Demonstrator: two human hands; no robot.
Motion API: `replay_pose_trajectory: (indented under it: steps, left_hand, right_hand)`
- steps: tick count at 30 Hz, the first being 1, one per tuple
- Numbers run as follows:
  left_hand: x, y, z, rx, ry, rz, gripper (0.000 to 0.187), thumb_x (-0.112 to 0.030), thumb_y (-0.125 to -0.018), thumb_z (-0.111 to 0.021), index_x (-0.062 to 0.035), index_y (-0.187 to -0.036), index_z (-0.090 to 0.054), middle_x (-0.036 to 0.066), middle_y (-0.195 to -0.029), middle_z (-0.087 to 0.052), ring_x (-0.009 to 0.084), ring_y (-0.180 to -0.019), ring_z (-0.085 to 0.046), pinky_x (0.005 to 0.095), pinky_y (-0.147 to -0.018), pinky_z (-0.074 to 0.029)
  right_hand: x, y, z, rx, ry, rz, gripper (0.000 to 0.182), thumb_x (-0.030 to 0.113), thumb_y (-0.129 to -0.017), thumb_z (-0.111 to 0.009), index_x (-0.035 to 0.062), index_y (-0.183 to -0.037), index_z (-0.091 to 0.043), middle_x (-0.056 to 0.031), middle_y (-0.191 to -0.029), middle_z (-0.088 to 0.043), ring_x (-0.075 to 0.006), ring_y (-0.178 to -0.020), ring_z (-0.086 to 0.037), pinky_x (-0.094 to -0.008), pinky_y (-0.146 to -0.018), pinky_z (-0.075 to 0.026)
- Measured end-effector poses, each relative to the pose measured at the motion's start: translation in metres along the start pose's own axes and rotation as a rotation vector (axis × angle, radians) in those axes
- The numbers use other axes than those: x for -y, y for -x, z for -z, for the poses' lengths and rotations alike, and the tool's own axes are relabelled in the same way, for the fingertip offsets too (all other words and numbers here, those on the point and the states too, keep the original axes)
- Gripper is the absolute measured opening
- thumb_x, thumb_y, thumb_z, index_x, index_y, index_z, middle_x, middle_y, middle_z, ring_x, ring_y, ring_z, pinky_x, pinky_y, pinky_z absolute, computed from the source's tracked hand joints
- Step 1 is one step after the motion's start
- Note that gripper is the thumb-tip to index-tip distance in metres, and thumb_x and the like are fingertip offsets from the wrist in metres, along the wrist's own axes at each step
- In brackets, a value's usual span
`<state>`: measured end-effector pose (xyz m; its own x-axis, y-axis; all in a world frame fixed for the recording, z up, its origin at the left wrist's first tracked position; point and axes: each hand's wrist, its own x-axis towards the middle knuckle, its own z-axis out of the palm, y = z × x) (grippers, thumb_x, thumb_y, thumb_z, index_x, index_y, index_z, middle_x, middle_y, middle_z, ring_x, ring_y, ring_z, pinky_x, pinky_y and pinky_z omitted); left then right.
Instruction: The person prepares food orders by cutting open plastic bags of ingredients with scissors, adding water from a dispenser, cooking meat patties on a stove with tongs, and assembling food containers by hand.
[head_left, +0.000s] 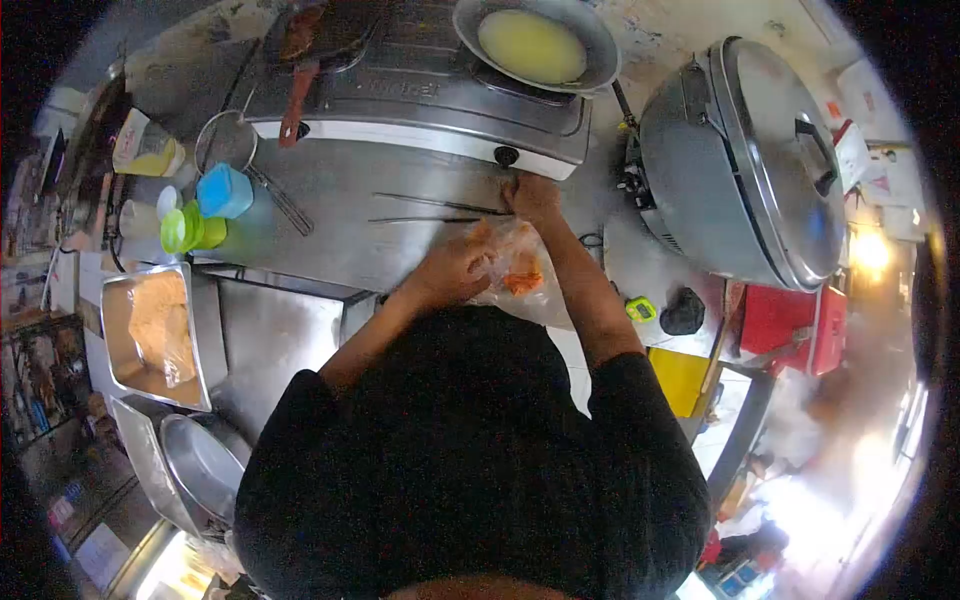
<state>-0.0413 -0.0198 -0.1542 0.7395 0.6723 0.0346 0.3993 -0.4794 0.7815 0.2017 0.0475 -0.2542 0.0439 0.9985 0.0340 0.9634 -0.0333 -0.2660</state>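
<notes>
A clear plastic bag [545,292] with orange-red food [522,277] inside is in front of me at the counter's near side. My left hand [462,264] grips the bag's left side with bent fingers. Just below the stove knob, my right hand [533,199] is closed above the bag. What its fingers hold is hidden, though the bag's upper part and the tongs' end are close to it. Long metal tongs [425,205] lie on the steel counter, their two arms spread and pointing left.
Behind the hands stands a gas stove [400,140] with a pan of yellow liquid [597,70]. A large lidded pot [690,170] is at right. A whisk [285,205], blue container [226,191], green cup [190,230] and metal tray of orange crumbs [190,395] are left.
</notes>
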Motion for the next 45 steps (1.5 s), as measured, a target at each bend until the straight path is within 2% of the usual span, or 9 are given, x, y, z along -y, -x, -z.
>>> replay_pose_trajectory:
  steps: [11,15,21,23,26,31,36,41,45]
  left_hand:
    - [0.015,0.01,0.013,-0.296,-0.005,0.009,0.028,-0.018,-0.079,-0.062,-0.002,-0.1,-0.057,0.018,-0.098,-0.059,0.0349,-0.093,-0.058,0.0435,-0.084,-0.046]
    - [0.006,0.003,0.038,-0.559,0.132,-0.033,0.02,-0.005,-0.077,-0.059,-0.0008,-0.096,-0.054,0.017,-0.091,-0.058,0.033,-0.088,-0.059,0.0408,-0.079,-0.047]
    - [-0.002,-0.047,0.064,-0.046,0.08,0.012,0.028,-0.004,-0.083,-0.057,-0.0016,-0.108,-0.045,0.015,-0.083,-0.06,0.0276,-0.073,-0.062,0.0379,-0.067,-0.048]
    - [-0.027,-0.063,0.096,0.608,0.92,0.203,0.02,-0.005,-0.087,-0.056,-0.0033,-0.105,-0.048,0.007,-0.073,-0.057,0.0163,-0.061,-0.057,0.0301,-0.063,-0.047]
    - [-0.073,-0.072,0.126,0.651,0.901,0.231,0.016,-0.008,-0.089,-0.056,-0.0043,-0.103,-0.05,0.0,-0.067,-0.053,0.0073,-0.055,-0.048,0.025,-0.058,-0.046]
    - [-0.163,-0.039,0.088,0.594,1.043,0.066,0.022,-0.011,-0.087,-0.061,-0.0027,-0.106,-0.052,-0.001,-0.069,-0.052,0.0069,-0.054,-0.046,0.0229,-0.058,-0.045]
    - [-0.259,0.028,0.016,0.464,1.087,-0.041,0.029,-0.008,-0.086,-0.063,-0.0013,-0.112,-0.051,0.003,-0.083,-0.06,0.0091,-0.067,-0.058,0.0231,-0.062,-0.048]
    - [-0.363,0.116,-0.109,0.723,0.628,-0.331,0.023,-0.016,-0.09,-0.057,-0.0042,-0.109,-0.055,0.007,-0.081,-0.063,0.0096,-0.077,-0.06,0.0263,-0.066,-0.048]
    - [-0.419,0.18,-0.221,0.983,0.511,-0.712,0.023,-0.02,-0.09,-0.055,-0.0022,-0.105,-0.057,0.013,-0.08,-0.062,0.0219,-0.075,-0.062,0.0346,-0.069,-0.048]
  right_hand:
    - [-0.065,0.036,-0.031,0.237,0.218,0.166,0.055,0.048,-0.087,-0.053,0.0064,-0.123,-0.051,-0.0188,-0.106,-0.062,-0.0358,-0.098,-0.06,-0.0447,-0.082,-0.049]
    - [0.001,0.142,0.108,-0.149,-0.16,-0.091,0.055,0.033,-0.08,-0.069,0.0063,-0.125,-0.051,-0.0145,-0.097,-0.064,-0.0276,-0.088,-0.064,-0.0436,-0.077,-0.05]
    - [0.004,0.233,0.09,-0.241,-0.342,-0.416,0.021,0.018,-0.083,-0.063,0.0011,-0.096,-0.06,-0.0113,-0.085,-0.061,-0.0221,-0.063,-0.062,-0.0356,-0.064,-0.05]
    - [0.012,0.24,0.095,-0.364,-0.415,-0.554,0.017,0.012,-0.084,-0.06,0.0016,-0.096,-0.055,-0.0086,-0.081,-0.059,-0.0194,-0.066,-0.061,-0.0307,-0.064,-0.051]
    - [0.058,0.222,0.123,-0.731,-1.086,-0.714,0.017,0.011,-0.086,-0.058,-0.0013,-0.098,-0.055,-0.0076,-0.081,-0.057,-0.0179,-0.072,-0.06,-0.03,-0.067,-0.051]
    - [0.069,0.231,0.052,-0.018,-1.084,-0.69,0.022,0.009,-0.087,-0.057,0.0018,-0.107,-0.053,-0.0057,-0.091,-0.056,-0.0147,-0.092,-0.056,-0.0295,-0.079,-0.047]
    - [0.065,0.353,0.121,-0.606,-1.395,-0.687,0.015,0.011,-0.091,-0.052,0.0025,-0.101,-0.058,-0.0069,-0.093,-0.061,-0.0157,-0.088,-0.06,-0.029,-0.075,-0.048]
    - [0.074,0.591,0.162,-0.397,-1.411,-0.652,0.071,0.017,-0.082,-0.063,0.0105,-0.143,-0.026,-0.012,-0.141,-0.033,-0.0277,-0.12,-0.046,-0.0404,-0.095,-0.046]
    - [0.086,0.675,0.141,-0.787,-1.351,-0.886,0.03,0.015,-0.087,-0.057,0.0064,-0.113,-0.046,-0.0096,-0.116,-0.049,-0.0229,-0.1,-0.052,-0.0362,-0.082,-0.048]
